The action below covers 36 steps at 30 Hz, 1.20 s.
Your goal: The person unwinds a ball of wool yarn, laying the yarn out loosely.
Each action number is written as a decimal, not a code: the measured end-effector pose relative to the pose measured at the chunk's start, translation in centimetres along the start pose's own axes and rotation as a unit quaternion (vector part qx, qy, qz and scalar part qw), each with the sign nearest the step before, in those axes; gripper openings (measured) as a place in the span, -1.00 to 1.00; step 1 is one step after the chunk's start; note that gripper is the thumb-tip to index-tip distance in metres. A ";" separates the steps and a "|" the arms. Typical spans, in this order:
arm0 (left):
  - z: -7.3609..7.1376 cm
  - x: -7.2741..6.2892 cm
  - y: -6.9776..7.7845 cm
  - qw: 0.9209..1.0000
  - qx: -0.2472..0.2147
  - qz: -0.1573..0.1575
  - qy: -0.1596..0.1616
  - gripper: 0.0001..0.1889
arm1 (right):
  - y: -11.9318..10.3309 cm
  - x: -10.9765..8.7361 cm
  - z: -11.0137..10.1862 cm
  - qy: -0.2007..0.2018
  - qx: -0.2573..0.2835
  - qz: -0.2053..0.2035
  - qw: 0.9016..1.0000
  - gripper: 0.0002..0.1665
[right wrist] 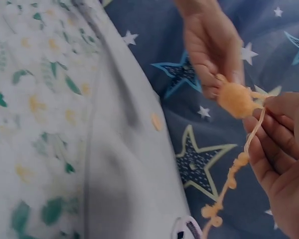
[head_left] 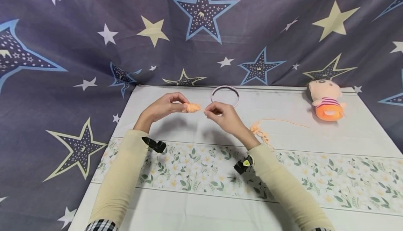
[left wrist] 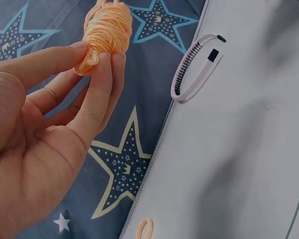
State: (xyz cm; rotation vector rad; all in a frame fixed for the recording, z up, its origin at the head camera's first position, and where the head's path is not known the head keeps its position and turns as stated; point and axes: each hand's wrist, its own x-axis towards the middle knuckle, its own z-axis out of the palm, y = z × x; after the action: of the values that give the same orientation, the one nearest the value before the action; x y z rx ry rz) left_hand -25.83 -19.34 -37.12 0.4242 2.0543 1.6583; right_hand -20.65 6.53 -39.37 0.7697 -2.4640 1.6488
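Note:
My left hand (head_left: pixel 163 107) pinches a small wound bundle of orange yarn (left wrist: pixel 107 30) between thumb and fingertips, raised over the far part of the table. Just to its right, my right hand (head_left: pixel 225 116) pinches a yarn strand (right wrist: pixel 261 118) between thumb and index finger. In the right wrist view this strand runs down from the fingers into a knotted, curly length (right wrist: pixel 232 174). Loose tangled yarn (head_left: pixel 259 130) shows beside the right wrist in the head view, with one thin end trailing rightward. Whether all these strands join cannot be told.
Behind the right hand lies a pale pink toothed headband (head_left: pixel 225 86). A plush doll (head_left: pixel 329 101) in striped and orange clothing is at the far right. The white table cover (head_left: pixel 151 199) has a floral band; a dark star-patterned curtain (head_left: pixel 195 56) hangs behind. A small orange loop (left wrist: pixel 145 229) lies near the table edge.

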 end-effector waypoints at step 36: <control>-0.7 -0.3 -0.2 1.000 0.012 -0.008 0.017 -0.84 | 1.1 -5.3 -11.5 0.161 -0.035 0.078 0.983 -0.81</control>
State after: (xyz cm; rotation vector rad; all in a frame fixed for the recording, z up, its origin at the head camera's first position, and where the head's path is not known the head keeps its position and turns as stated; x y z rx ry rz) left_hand -25.91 -20.11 -37.20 0.3883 2.0994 1.6432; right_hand -18.86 18.94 -37.22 0.2786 -2.3844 1.5763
